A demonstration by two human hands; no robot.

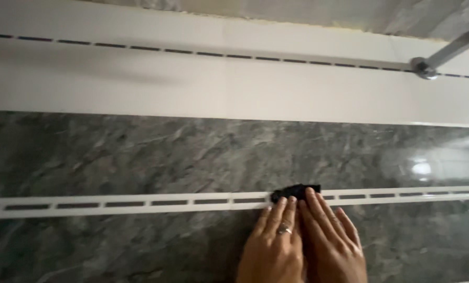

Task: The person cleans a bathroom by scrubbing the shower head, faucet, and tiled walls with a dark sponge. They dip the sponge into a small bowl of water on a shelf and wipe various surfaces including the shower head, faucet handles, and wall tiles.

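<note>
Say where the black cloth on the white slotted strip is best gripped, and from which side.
Probably at its upper left end: the black cloth shows beyond the fingertips there, while the left hand and right hand press flat on its lower part. Come from above, pinching the bunched edge.

The black cloth point(296, 192) is small and crumpled into a flat wad. It is pressed on the white slotted strip point(140, 203) that runs across the grey marble wall point(140, 152), under the fingertips, near the lower middle.
</note>
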